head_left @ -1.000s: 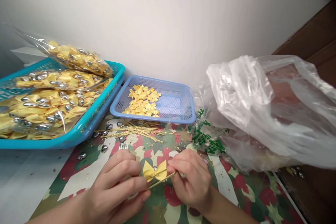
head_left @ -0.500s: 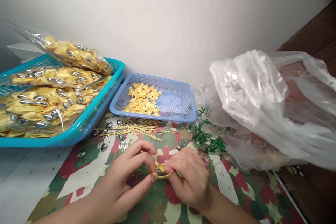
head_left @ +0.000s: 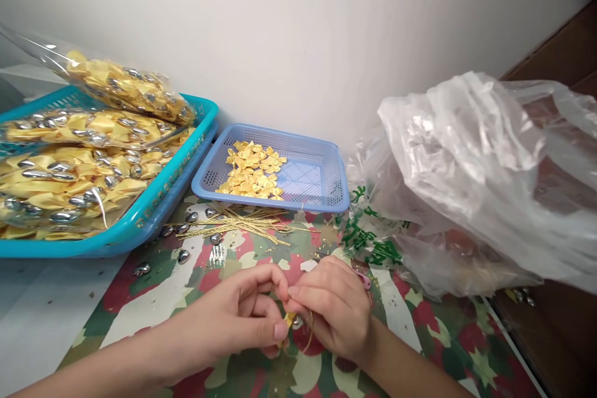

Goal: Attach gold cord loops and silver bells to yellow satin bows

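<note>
Bow (head_left: 290, 319), yellow, one, with silver bead (head_left: 297, 322): near middle of scene, over patterned cloth (head_left: 224, 376), between both hands, neither clearly nearer. Visible strip slants from near left to far right; full long axis hidden by fingers. Left hand (head_left: 256, 314): reaching in from near left, thumb and fingertips pinched on the bow. Right hand (head_left: 332, 308): back uppermost, fingers curled closed, seemingly on gold cord (head_left: 311, 334) that loops out below; exact grip hidden.

Green characters (head_left: 385, 252) stand on the crumpled plastic bag (head_left: 420, 261), too creased to read.
</note>
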`<action>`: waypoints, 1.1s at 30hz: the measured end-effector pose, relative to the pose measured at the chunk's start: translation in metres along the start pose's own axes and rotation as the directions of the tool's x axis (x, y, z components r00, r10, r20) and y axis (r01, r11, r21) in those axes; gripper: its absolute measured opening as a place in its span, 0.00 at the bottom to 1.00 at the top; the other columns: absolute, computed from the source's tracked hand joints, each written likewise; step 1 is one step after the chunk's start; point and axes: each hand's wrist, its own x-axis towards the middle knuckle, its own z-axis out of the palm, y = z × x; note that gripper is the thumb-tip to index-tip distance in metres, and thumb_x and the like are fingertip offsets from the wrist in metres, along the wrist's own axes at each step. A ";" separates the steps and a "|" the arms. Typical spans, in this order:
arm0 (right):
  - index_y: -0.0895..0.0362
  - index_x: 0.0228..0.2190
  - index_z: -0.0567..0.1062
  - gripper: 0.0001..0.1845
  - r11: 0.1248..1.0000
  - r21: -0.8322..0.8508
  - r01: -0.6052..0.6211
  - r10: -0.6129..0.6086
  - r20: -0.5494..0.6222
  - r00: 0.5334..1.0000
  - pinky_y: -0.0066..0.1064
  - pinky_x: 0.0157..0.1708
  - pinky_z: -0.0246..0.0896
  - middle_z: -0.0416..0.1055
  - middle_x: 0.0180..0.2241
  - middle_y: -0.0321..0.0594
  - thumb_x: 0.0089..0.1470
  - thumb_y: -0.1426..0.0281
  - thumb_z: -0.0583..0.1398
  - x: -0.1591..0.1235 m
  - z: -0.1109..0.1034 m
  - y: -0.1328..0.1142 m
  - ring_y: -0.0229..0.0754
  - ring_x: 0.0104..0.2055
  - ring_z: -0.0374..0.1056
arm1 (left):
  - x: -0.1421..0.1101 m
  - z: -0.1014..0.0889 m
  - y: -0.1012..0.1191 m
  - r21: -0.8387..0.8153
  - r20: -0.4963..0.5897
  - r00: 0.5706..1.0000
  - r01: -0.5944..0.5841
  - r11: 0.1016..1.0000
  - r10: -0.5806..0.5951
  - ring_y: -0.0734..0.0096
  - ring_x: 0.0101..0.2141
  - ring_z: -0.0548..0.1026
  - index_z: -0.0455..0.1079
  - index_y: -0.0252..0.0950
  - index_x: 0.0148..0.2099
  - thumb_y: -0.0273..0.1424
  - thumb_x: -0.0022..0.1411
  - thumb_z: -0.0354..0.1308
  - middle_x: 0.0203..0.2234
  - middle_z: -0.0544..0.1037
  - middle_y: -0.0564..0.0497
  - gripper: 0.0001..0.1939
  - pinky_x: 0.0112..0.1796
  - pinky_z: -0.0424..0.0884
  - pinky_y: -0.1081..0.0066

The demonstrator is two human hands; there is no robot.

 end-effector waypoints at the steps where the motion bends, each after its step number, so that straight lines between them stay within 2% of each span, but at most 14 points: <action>1: 0.59 0.39 0.73 0.06 1.000 0.009 -0.003 0.003 0.006 1.000 0.34 0.30 0.60 0.78 0.30 0.42 0.64 0.74 0.55 0.001 0.000 0.000 0.40 0.30 0.70 | 0.001 0.000 -0.001 -0.021 -0.022 1.000 0.004 1.000 -0.004 0.77 0.28 0.70 0.63 0.38 0.38 0.35 0.54 0.71 0.24 0.73 0.58 0.19 0.31 0.70 0.75; 3: 0.58 0.39 0.73 0.06 0.998 0.032 -0.050 0.050 0.008 0.999 0.34 0.31 0.61 0.77 0.30 0.42 0.63 0.73 0.55 0.004 0.000 -0.002 0.41 0.31 0.70 | 0.003 0.001 -0.003 -0.037 -0.048 0.999 -0.005 0.999 0.003 0.78 0.26 0.70 0.64 0.38 0.37 0.34 0.53 0.72 0.23 0.73 0.59 0.18 0.29 0.69 0.76; 7: 0.57 0.41 0.71 0.11 0.965 0.057 -0.257 0.257 0.008 0.966 0.36 0.34 0.64 0.75 0.33 0.43 0.55 0.68 0.60 0.010 0.000 -0.006 0.43 0.34 0.69 | 0.007 0.001 -0.007 0.036 -0.125 0.988 -0.082 0.996 0.086 0.80 0.23 0.69 0.64 0.37 0.34 0.36 0.53 0.71 0.21 0.73 0.59 0.18 0.27 0.66 0.78; 10: 0.56 0.40 0.70 0.12 0.934 0.052 -0.354 0.352 0.043 0.935 0.36 0.35 0.64 0.74 0.33 0.42 0.51 0.73 0.60 0.010 0.002 -0.006 0.43 0.34 0.69 | 0.008 0.000 -0.008 0.063 -0.205 0.968 -0.135 0.989 0.146 0.79 0.23 0.70 0.64 0.37 0.34 0.36 0.56 0.70 0.21 0.73 0.58 0.16 0.26 0.65 0.78; 12: 0.56 0.39 0.70 0.13 0.923 0.068 -0.379 0.375 0.057 0.925 0.36 0.37 0.64 0.73 0.33 0.41 0.49 0.77 0.59 0.008 0.002 -0.003 0.43 0.35 0.69 | 0.007 -0.001 -0.008 0.017 -0.219 0.961 -0.168 0.986 0.167 0.79 0.22 0.69 0.65 0.37 0.35 0.35 0.55 0.71 0.20 0.71 0.59 0.16 0.26 0.65 0.78; 14: 0.56 0.39 0.71 0.13 0.914 0.081 -0.398 0.393 0.067 0.917 0.36 0.39 0.64 0.73 0.34 0.41 0.49 0.78 0.59 0.008 0.001 0.001 0.43 0.37 0.70 | 0.007 -0.002 -0.007 -0.034 -0.243 0.951 -0.205 0.978 0.191 0.80 0.23 0.69 0.66 0.37 0.35 0.33 0.53 0.72 0.23 0.72 0.59 0.16 0.26 0.66 0.78; 17: 0.56 0.35 0.71 0.09 0.895 0.064 -0.442 0.432 0.130 0.892 0.33 0.41 0.64 0.72 0.33 0.38 0.50 0.78 0.60 0.015 -0.007 0.007 0.41 0.38 0.69 | 0.007 -0.002 -0.008 -0.090 -0.286 0.934 -0.247 0.965 0.213 0.81 0.23 0.70 0.65 0.37 0.31 0.31 0.50 0.74 0.34 0.75 0.56 0.18 0.25 0.68 0.77; 19: 0.55 0.33 0.71 0.06 0.862 -0.008 -0.507 0.491 0.261 0.831 0.31 0.37 0.63 0.72 0.32 0.36 0.53 0.77 0.61 0.021 -0.020 0.008 0.40 0.36 0.69 | 0.007 -0.004 -0.010 -0.093 -0.308 0.927 -0.253 0.963 0.214 0.82 0.23 0.71 0.64 0.36 0.28 0.32 0.50 0.74 0.40 0.76 0.54 0.18 0.25 0.68 0.76; 21: 0.54 0.33 0.72 0.04 0.801 -0.192 -0.568 0.590 0.415 0.692 0.30 0.32 0.62 0.72 0.32 0.35 0.55 0.74 0.62 0.025 -0.035 0.008 0.38 0.31 0.68 | 0.008 -0.007 -0.013 -0.069 -0.326 0.923 -0.240 0.968 0.206 0.81 0.23 0.71 0.66 0.35 0.28 0.34 0.50 0.73 0.44 0.76 0.52 0.17 0.26 0.69 0.75; 23: 0.54 0.31 0.71 0.03 0.716 -0.422 -0.557 0.698 0.438 0.566 0.30 0.29 0.61 0.72 0.30 0.36 0.55 0.71 0.62 0.021 -0.048 0.006 0.40 0.30 0.69 | 0.008 -0.010 -0.018 -0.027 -0.337 0.920 -0.220 0.975 0.198 0.78 0.26 0.73 0.72 0.36 0.30 0.36 0.50 0.73 0.45 0.77 0.50 0.14 0.30 0.71 0.73; 24: 0.54 0.31 0.71 0.04 0.687 -0.513 -0.515 0.723 0.410 0.556 0.31 0.28 0.61 0.71 0.29 0.37 0.54 0.70 0.63 0.015 -0.053 0.006 0.42 0.30 0.69 | 0.007 -0.012 -0.020 -0.005 -0.340 0.922 -0.199 0.980 0.185 0.76 0.27 0.73 0.75 0.37 0.33 0.38 0.50 0.73 0.44 0.78 0.48 0.13 0.32 0.71 0.72; 28: 0.54 0.31 0.68 0.05 0.649 -0.713 -0.266 0.653 0.341 0.676 0.34 0.27 0.62 0.71 0.31 0.42 0.53 0.74 0.60 -0.017 -0.058 0.008 0.47 0.31 0.71 | 0.006 -0.012 -0.024 0.028 -0.323 0.939 -0.114 0.993 0.116 0.72 0.28 0.73 0.77 0.41 0.47 0.40 0.52 0.71 0.43 0.79 0.47 0.20 0.33 0.72 0.70; 30: 0.54 0.31 0.66 0.05 0.631 -0.753 -0.188 0.614 0.336 0.714 0.35 0.27 0.63 0.70 0.29 0.42 0.55 0.75 0.57 -0.030 -0.055 0.010 0.48 0.31 0.70 | 0.006 -0.011 -0.025 -0.005 -0.293 0.946 -0.150 0.989 0.142 0.76 0.26 0.72 0.76 0.42 0.45 0.39 0.53 0.71 0.45 0.78 0.48 0.18 0.30 0.72 0.72; 33: 0.54 0.31 0.64 0.05 0.592 -0.797 -0.121 0.574 0.312 0.757 0.38 0.28 0.64 0.68 0.28 0.43 0.58 0.76 0.52 -0.040 -0.048 0.010 0.50 0.31 0.69 | 0.007 -0.007 -0.024 -0.072 -0.254 0.943 -0.241 0.968 0.216 0.81 0.23 0.68 0.71 0.39 0.34 0.36 0.54 0.71 0.47 0.77 0.49 0.12 0.25 0.71 0.74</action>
